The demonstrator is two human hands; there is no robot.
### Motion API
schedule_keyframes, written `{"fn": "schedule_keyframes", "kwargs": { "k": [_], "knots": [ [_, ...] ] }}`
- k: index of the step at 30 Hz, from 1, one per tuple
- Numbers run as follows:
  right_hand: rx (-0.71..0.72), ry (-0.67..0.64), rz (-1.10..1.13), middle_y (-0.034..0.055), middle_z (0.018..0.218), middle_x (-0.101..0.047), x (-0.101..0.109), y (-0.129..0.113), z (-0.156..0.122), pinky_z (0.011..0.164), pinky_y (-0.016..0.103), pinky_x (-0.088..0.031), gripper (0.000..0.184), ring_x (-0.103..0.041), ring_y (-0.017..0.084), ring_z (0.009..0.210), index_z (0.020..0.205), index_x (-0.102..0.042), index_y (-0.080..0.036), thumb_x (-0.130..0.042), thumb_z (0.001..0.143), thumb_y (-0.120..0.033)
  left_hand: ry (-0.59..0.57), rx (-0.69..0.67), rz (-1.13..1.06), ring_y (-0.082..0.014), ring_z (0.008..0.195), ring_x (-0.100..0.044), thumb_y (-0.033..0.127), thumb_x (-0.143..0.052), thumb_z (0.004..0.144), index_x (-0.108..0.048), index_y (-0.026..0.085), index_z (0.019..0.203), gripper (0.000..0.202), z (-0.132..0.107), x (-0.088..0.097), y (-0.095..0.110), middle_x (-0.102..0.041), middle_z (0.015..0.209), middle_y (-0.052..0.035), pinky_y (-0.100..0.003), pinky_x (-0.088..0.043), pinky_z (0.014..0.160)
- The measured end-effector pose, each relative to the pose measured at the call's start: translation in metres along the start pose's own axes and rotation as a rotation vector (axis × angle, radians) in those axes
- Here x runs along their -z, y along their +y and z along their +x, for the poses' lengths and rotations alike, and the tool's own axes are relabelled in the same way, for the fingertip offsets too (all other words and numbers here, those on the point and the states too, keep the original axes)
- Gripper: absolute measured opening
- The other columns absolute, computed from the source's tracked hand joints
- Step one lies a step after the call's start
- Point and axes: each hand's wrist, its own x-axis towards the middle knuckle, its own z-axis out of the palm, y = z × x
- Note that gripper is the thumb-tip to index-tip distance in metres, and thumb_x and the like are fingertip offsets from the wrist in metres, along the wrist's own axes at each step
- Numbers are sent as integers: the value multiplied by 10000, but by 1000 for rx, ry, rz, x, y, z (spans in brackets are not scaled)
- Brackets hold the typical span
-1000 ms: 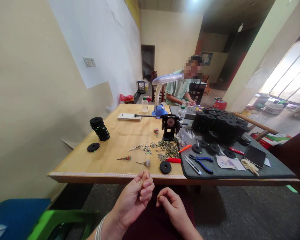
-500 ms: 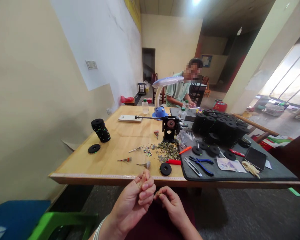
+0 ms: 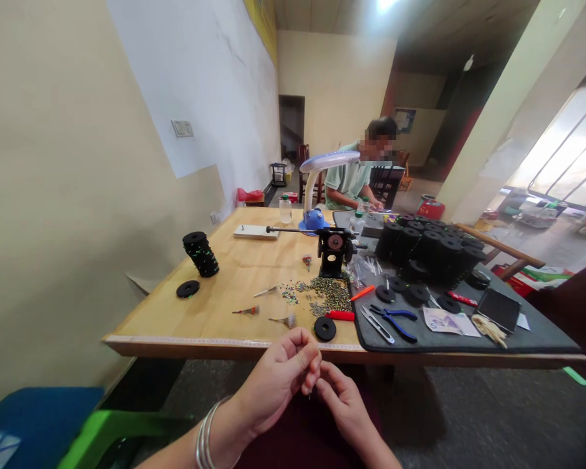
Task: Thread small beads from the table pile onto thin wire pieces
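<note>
A light wooden table point(image 3: 215, 312) carries a black hand-crank winder with a long rod point(image 3: 334, 251), a heap of small mixed beads point(image 3: 329, 294) just in front of it, and 1 flat black foam disc point(image 3: 325, 328) near the front edge. At the left stands a stack of black discs flecked green point(image 3: 202, 254), with 1 loose black disc point(image 3: 188, 288) beside it. On the dark grey mat point(image 3: 532, 335) lie blue-handled pliers point(image 3: 395, 319), silver snips point(image 3: 375, 324) and a black slab-shaped phone point(image 3: 499, 309), with a cluster of black spool stacks point(image 3: 430, 251) behind them. At the far end there is a white-and-blue desk lamp point(image 3: 322, 176) and a seated person in a pale green shirt point(image 3: 349, 182).
</note>
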Motion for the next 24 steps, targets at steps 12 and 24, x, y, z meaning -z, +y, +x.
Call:
{"fn": "schedule_keyframes", "kwargs": {
  "k": [12, 24],
  "knots": [
    [-105, -23, 121, -11, 605, -579, -13, -49, -8, 467, 210, -377, 301, -480, 103, 483, 876, -584, -171, -580, 836, -469, 53, -172, 503, -94, 486, -505, 376, -581, 835, -521, 165, 708, 253, -2, 13, -19, -528, 561, 28, -200, -411, 486],
    [-218, 108, 272, -92, 438, -433, -10, -22, -10, 405, 184, -176, 362, -276, 52, 386, 707, -477, -190, -657, 762, -500, 224, -206, 379, -92, 512, -519, 385, -634, 793, -590, 136, 717, 263, 9, 36, -32, -615, 663, -20, -184, -380, 461]
  ]
}}
